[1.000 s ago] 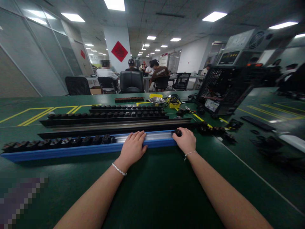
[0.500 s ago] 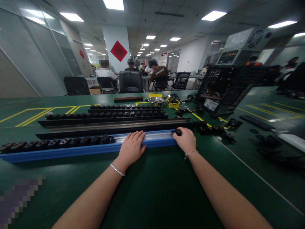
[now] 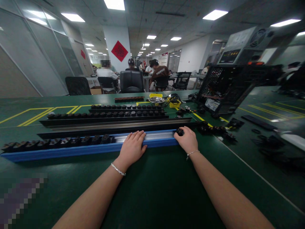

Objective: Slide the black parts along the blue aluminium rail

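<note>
A long blue channel (image 3: 71, 151) with a shiny metal inside lies across the green table in front of me. Several small black parts (image 3: 87, 140) sit in a row in its left half. My left hand (image 3: 132, 145) rests over the channel's middle, fingers stretched across it and the thumb at its near edge. At the channel's right end, my right hand (image 3: 188, 140) grips a small round black part (image 3: 179, 132) between thumb and fingers. The exact kind of these black parts cannot be made out. The gripped part is at the channel's end, partly hidden by my fingers.
Behind the blue channel lie black channels (image 3: 107, 119), some with rows of black parts. A metal dish (image 3: 156, 100) and yellow trays (image 3: 175, 103) stand farther back. At right are loose black parts (image 3: 221, 130) and an open computer case (image 3: 218, 89). People sit in the background.
Both hands hold nearly the same places on the blue channel. The whole view has shifted very slightly; the black part remains in my right hand.
</note>
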`<action>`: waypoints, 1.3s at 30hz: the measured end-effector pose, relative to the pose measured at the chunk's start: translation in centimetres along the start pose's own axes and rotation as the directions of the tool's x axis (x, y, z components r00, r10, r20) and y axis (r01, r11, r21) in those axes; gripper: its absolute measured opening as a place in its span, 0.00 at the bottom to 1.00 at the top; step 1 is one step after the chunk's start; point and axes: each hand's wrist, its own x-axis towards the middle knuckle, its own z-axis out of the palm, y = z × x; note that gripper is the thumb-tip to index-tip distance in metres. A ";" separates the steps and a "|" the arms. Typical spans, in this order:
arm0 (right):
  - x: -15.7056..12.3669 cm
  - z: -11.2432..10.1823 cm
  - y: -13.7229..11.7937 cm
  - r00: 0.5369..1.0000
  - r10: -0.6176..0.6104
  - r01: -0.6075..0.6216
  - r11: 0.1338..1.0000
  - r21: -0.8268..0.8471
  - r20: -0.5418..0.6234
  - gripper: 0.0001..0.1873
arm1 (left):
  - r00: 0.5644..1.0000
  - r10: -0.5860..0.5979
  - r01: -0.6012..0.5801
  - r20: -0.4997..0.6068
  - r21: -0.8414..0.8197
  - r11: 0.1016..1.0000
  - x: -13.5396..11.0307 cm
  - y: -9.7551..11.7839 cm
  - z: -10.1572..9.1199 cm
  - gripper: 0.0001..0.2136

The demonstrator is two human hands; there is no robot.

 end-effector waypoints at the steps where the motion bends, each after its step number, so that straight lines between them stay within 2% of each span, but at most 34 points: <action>1: 0.0 0.0 0.0 1.000 -0.005 0.005 1.000 0.005 0.001 0.20 | 1.000 0.000 0.000 0.000 -0.001 1.000 0.0 0.0 0.0 0.24; 13: 0.0 -0.5 -0.2 1.000 0.006 -0.005 0.998 0.063 -0.019 0.16 | 1.000 -0.004 0.004 0.006 0.006 1.000 0.0 0.0 -0.2 0.24; 23: 0.1 -1.0 0.1 0.997 0.073 -0.072 0.994 0.086 -0.004 0.16 | 1.000 -0.011 0.011 0.020 -0.015 1.000 0.0 0.0 -0.2 0.24; 28: 0.2 -1.0 0.3 0.992 0.122 -0.120 0.990 0.069 -0.024 0.22 | 1.000 -0.008 0.008 0.017 -0.016 1.000 0.0 -0.1 -0.1 0.24; 33: 0.1 -1.6 -0.3 0.963 0.260 -0.264 0.964 0.044 0.076 0.26 | 1.000 -0.006 0.006 0.010 -0.013 1.000 0.0 -0.1 -0.1 0.24; 39: 0.1 -1.7 -0.4 0.964 0.258 -0.262 0.964 0.056 0.068 0.26 | 1.000 -0.007 0.008 0.015 -0.009 1.000 0.0 0.0 -0.1 0.24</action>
